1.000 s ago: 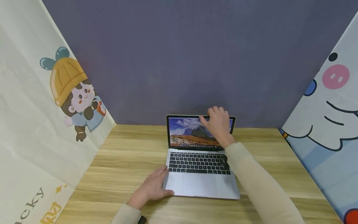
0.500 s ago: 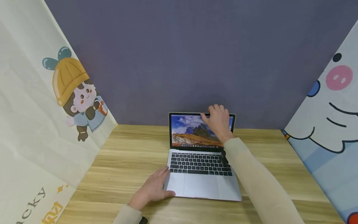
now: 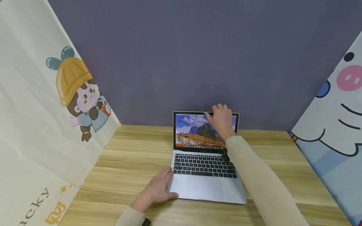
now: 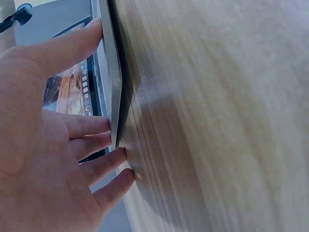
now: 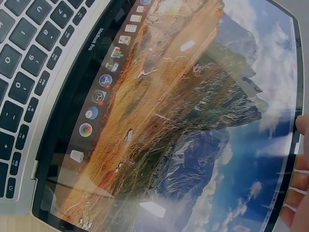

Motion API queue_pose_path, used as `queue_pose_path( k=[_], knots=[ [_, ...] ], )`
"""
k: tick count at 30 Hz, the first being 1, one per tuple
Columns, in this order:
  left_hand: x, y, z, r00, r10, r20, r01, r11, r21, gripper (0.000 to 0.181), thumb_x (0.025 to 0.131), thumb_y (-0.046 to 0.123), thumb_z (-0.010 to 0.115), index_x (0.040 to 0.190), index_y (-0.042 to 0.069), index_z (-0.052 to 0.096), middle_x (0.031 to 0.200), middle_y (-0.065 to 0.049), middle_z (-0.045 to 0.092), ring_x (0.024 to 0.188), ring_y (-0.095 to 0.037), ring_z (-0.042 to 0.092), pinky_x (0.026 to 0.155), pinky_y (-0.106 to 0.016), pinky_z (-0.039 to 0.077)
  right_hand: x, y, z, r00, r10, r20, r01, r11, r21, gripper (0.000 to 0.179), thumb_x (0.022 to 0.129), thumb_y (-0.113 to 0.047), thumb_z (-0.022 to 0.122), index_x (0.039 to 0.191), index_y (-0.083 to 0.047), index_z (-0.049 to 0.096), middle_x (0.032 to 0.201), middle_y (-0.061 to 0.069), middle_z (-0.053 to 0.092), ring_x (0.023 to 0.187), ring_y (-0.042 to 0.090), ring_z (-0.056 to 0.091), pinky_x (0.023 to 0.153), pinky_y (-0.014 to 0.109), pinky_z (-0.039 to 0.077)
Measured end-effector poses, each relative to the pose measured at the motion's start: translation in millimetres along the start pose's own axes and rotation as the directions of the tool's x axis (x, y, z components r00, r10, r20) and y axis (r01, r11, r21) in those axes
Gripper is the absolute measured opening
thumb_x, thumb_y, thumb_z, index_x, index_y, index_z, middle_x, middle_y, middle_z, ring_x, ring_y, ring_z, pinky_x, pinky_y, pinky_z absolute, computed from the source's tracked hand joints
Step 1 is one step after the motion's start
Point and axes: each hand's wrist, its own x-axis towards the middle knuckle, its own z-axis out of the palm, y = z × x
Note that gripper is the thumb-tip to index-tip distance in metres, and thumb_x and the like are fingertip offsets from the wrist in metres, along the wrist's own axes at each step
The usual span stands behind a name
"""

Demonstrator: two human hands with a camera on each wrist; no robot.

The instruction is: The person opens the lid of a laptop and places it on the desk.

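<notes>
A silver laptop (image 3: 205, 190) stands unfolded on the wooden table, its screen (image 3: 195, 130) lit with a mountain picture. My right hand (image 3: 222, 121) pinches the top edge of the screen right of centre, thumb on the front and fingers behind. In the right wrist view, those fingertips (image 5: 297, 186) show at the lid's edge, beside the screen. My left hand (image 3: 156, 188) rests against the front left corner of the base, thumb at the front edge. The left wrist view shows its fingers (image 4: 113, 191) nearly straight along the laptop's side, some reaching the tabletop.
The wooden table (image 3: 133, 147) runs back to a dark grey panel (image 3: 158, 62), close behind the screen. White printed sheets border it, with a cartoon child (image 3: 86, 97) at left and a pig snout (image 3: 350, 78) at right. My right sleeve (image 3: 260, 175) passes over the table right of the laptop.
The screen has tilted farther back, with my right hand moving back along with it. My left hand stays at the base's corner. The whole head view has shifted slightly.
</notes>
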Motion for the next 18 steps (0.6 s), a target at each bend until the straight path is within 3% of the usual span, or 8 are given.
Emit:
queue_pose_path(
  k=[5,9,14,18],
  knots=[
    [-0.1,1.7,-2.8,1.000,0.013,-0.004,-0.013,1.000,-0.009,0.099,0.080,0.059,0.076,0.151,-0.001,0.043,0.160,-0.019,0.035,0.144,-0.040,0.037,0.113,-0.061,0.036,2.8,1.9,5.6,1.000,0.001,-0.014,-0.001,1.000,-0.010,0.042,0.100,-0.046,0.062,0.097,-0.004,0.067,0.097,0.015,0.063,0.090,0.035,0.056,0.079,0.051,0.049],
    [1.3,2.5,-1.0,1.000,0.019,-0.006,-0.019,1.000,-0.009,0.099,0.080,0.060,0.076,0.151,-0.001,0.042,0.161,-0.018,0.035,0.144,-0.040,0.037,0.114,-0.061,0.035,2.7,4.7,10.6,1.000,0.012,-0.001,-0.012,1.000,-0.015,0.046,0.099,-0.045,0.064,0.108,-0.001,0.070,0.107,0.018,0.066,0.099,0.038,0.058,0.087,0.054,0.051],
    [1.7,3.3,2.6,1.000,0.009,0.004,-0.009,1.000,-0.007,0.100,0.081,0.060,0.075,0.153,0.000,0.041,0.162,-0.017,0.034,0.145,-0.040,0.036,0.114,-0.060,0.034,-1.0,8.2,12.5,0.995,0.014,0.095,-0.012,1.000,-0.022,0.055,0.097,-0.046,0.066,0.124,0.002,0.066,0.122,0.021,0.064,0.113,0.039,0.056,0.098,0.055,0.049],
    [0.1,1.9,0.9,1.000,-0.007,0.005,0.007,1.000,-0.013,0.100,0.081,0.059,0.076,0.152,-0.001,0.041,0.162,-0.017,0.033,0.145,-0.040,0.036,0.114,-0.061,0.035,-3.2,10.0,10.2,0.987,-0.029,0.159,0.029,1.000,0.002,0.056,0.099,-0.044,0.064,0.129,0.003,0.063,0.129,0.022,0.060,0.120,0.040,0.052,0.103,0.054,0.046]
  ],
)
